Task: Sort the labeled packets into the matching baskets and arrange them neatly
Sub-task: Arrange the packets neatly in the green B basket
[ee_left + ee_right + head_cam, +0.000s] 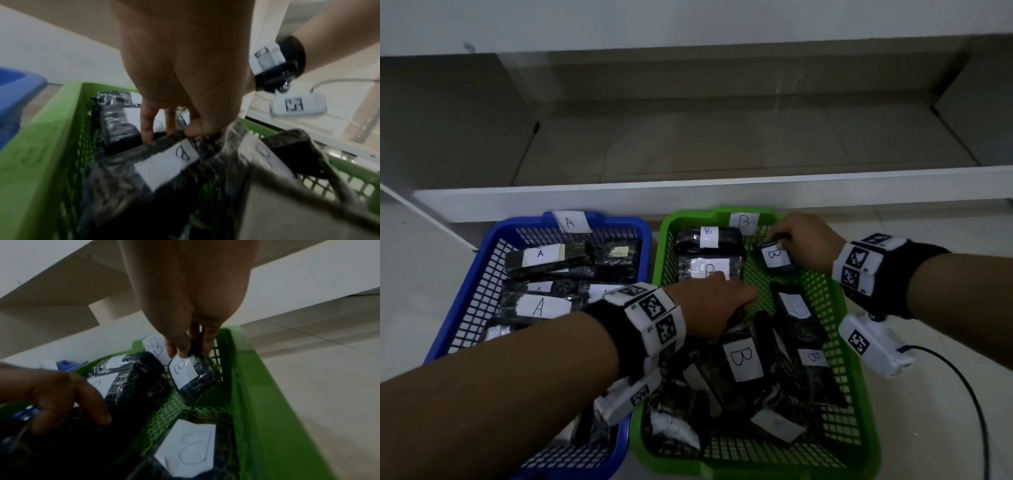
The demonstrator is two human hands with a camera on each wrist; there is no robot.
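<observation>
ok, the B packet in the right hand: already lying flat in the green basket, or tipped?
Tipped. The right hand pinches the B packet's far end by the green basket's far right corner; in the right wrist view it slants, low end on the mesh.

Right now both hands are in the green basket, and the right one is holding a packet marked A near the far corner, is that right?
Nearly. The packet held by the right hand is marked B, not A, as the right wrist view shows. Both hands, the left hand too, are in the green basket.
</observation>
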